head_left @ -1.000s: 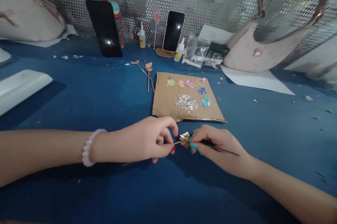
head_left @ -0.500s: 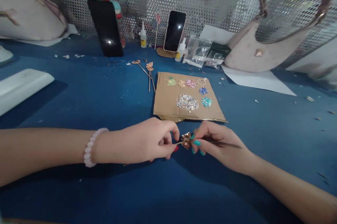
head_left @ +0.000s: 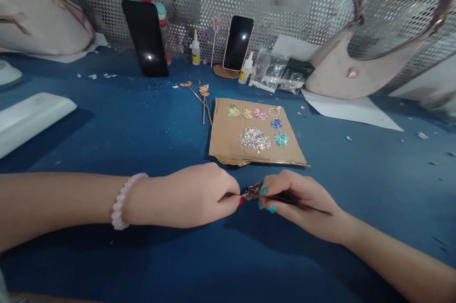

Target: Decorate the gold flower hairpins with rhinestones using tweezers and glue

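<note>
My left hand (head_left: 194, 195), with a pale bead bracelet on its wrist, is closed in a pinch on the thin stem of a gold hairpin (head_left: 251, 192) whose ornament sticks out to the right. My right hand (head_left: 299, 201), nails painted teal, pinches a thin dark pick tool (head_left: 306, 205) with its tip at the ornament. Both hands rest low on the blue table (head_left: 117, 132). Just beyond them lies a brown cardboard sheet (head_left: 224, 139) with small heaps of coloured and silver rhinestones (head_left: 253, 138).
Two more gold hairpins (head_left: 204, 99) lie left of the cardboard. At the back stand two dark phones (head_left: 238, 42), small glue bottles (head_left: 195, 49), plastic bags of stones (head_left: 270, 71) and a pale handbag (head_left: 352, 72) against a perforated metal wall. A white object (head_left: 28, 115) lies far left.
The hairpin ornament has turned so it looks flatter and darker. My left fingers have closed tighter round the stem. My right hand has dropped slightly with the pick.
</note>
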### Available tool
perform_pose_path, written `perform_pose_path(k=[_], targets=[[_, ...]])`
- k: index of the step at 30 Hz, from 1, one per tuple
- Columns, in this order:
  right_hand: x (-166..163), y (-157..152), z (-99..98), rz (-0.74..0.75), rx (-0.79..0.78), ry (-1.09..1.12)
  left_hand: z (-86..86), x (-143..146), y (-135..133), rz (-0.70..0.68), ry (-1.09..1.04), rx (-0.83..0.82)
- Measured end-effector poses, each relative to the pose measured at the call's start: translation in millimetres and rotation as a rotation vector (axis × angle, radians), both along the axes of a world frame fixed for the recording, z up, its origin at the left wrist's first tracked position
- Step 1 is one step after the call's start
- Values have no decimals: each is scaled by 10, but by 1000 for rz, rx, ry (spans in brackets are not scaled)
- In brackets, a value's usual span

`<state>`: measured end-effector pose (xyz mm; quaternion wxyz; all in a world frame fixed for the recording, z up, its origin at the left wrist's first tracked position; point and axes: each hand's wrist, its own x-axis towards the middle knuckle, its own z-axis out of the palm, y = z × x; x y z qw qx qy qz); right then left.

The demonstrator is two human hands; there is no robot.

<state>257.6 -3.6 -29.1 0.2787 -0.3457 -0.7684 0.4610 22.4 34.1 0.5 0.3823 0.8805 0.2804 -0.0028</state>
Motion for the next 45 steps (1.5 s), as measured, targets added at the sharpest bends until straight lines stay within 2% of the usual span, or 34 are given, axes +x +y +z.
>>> perform_pose_path(k=[6, 13, 23, 29, 34, 45], targets=[[3, -18, 29, 74, 64, -8, -6, -17, 25, -29, -18, 7], [-36, -2, 67, 109, 161, -36, 52, -29, 61, -68, -61, -122], [-81, -41, 120, 174, 328, -101, 10, -27, 81, -163, -67, -58], [-74, -41, 83, 241, 350, -122, 10, -25, 80, -186, -80, -28], [-70, -54, 63, 233, 404, -137, 16, -27, 70, -185, -91, -26], [-65, -63, 81, 184, 386, -112, 15, -32, 86, -179, -102, -27]])
